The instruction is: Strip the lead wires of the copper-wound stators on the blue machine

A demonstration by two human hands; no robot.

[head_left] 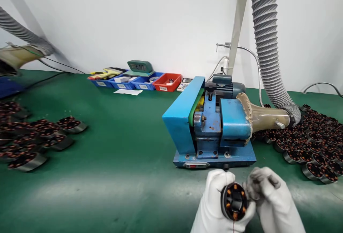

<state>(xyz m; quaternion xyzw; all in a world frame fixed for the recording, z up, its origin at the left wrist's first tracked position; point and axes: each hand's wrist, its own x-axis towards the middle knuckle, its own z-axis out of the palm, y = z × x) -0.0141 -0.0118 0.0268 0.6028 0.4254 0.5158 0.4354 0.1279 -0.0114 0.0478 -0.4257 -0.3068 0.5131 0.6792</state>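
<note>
Two white-gloved hands meet at the desk's near edge, just in front of the blue machine point(211, 125). The left hand point(214, 204) has its grip clamped around a wound stator point(234, 201), open face turned toward the wearer, likely so the copper coils show. The right hand point(270, 197) pinches its grip shut on the stator's rim, apparently steadying it. Spare stators point(308, 143) lie heaped by the right edge.

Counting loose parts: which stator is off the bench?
The stator gripped in the left hand, right hand at its rim; the rest lie in piles on the green mat.
</note>
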